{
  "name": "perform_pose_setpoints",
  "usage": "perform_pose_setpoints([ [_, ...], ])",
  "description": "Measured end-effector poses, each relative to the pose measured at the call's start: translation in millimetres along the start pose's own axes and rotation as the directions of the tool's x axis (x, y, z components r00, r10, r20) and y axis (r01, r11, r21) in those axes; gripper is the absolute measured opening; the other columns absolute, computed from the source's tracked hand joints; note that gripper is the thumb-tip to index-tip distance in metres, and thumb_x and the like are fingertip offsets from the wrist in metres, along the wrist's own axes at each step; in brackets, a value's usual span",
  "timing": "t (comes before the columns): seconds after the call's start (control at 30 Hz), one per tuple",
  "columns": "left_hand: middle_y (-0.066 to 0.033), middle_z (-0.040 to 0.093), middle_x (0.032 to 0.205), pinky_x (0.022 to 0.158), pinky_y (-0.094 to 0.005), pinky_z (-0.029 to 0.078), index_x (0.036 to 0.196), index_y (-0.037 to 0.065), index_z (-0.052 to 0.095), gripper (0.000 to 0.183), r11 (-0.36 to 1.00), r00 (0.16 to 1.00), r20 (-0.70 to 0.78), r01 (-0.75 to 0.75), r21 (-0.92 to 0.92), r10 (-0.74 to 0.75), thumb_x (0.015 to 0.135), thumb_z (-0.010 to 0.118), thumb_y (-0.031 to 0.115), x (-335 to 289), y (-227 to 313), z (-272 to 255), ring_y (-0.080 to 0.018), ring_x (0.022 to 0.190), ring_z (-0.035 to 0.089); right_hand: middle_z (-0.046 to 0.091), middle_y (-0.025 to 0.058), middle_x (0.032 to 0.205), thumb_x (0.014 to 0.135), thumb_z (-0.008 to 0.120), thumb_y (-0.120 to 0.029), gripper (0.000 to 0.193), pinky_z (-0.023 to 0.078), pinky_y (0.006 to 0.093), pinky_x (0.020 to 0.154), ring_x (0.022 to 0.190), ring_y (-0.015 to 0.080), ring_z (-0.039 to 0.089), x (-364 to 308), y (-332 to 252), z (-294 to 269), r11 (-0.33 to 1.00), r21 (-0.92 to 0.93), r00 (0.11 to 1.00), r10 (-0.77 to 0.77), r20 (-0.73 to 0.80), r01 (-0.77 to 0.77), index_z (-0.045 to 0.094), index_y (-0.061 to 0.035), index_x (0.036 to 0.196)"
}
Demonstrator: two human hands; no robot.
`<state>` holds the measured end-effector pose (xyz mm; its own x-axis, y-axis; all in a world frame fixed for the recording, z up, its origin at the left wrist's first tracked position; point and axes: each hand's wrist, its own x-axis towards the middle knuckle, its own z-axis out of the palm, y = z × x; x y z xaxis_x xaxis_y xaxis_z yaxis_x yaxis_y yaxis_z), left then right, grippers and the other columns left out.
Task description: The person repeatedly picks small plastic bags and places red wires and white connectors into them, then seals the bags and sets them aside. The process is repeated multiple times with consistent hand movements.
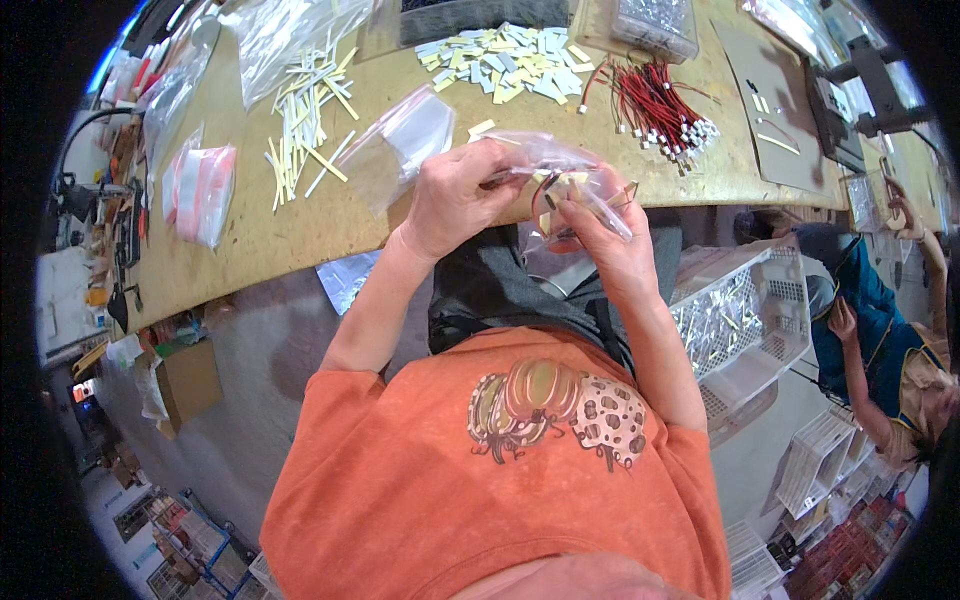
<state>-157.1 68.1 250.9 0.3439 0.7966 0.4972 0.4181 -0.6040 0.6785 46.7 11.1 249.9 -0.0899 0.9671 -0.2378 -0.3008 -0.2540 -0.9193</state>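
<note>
Over the wooden table's near edge, the left hand pinches a clear plastic bag, apparently steadying it; the right hand curls around its right side, seemingly securing small wired parts.

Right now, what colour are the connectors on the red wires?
The connectors are white, clearest in the head view.

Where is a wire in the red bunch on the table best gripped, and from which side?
Probably by a white plug at the near end, coming from the near side: many plugs poke out that way, while the red wires overlap behind them.
</note>
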Motion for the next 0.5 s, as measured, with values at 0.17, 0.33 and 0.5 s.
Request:
perform_pose_setpoints([
  [0.17, -0.0107, 0.071, 0.085, 0.061, -0.0308, 0.058, 0.100, 0.002, 0.071, 0.029, 0.987, 0.987, 0.025, -0.155, -0.039, 0.156, 0.074, 0.080, -0.005, -2, -3, -4, -0.0221, 0.072, 0.072, 0.062, 0.0137, 0.126, 0.081, 0.078, 0.000, 0.058, 0.054, 0.0352, 0.093, 0.114, 0.0245, 0.062, 6, 5, -6, 0.775, -0.524, 0.932, -0.341, 0.123, 0.353, 0.063, -0.0102, 0.136],
  [0.33, -0.0101, 0.071, 0.086, 0.063, -0.0313, 0.057, 0.100, 0.002, 0.071, 0.028, 0.984, 0.987, 0.163, 0.036, -0.175, -0.007, 0.075, 0.080, -0.005, -6, 12, -7, -0.0193, 0.076, 0.071, 0.065, 0.0123, 0.124, 0.080, 0.077, 0.002, 0.049, 0.055, 0.0328, 0.091, 0.112, 0.0236, 0.066, 7, 2, -7, 0.570, -0.571, 0.790, -0.551, 0.267, 0.591, 0.069, -0.0081, 0.128],
  [0.5, -0.0076, 0.070, 0.090, 0.065, -0.0286, 0.053, 0.110, 0.001, 0.072, 0.029, 0.937, 0.985, 0.154, -0.023, -0.348, 0.081, 0.081, 0.078, 0.001, -6, 24, 1, -0.0162, 0.075, 0.066, 0.075, 0.0088, 0.109, 0.090, 0.073, -0.003, 0.029, 0.061, 0.0299, 0.074, 0.090, 0.0194, 0.073, -13, 6, -28, 0.985, 0.150, 0.991, -0.094, 0.096, 0.079, 0.072, -0.0005, 0.120],
])
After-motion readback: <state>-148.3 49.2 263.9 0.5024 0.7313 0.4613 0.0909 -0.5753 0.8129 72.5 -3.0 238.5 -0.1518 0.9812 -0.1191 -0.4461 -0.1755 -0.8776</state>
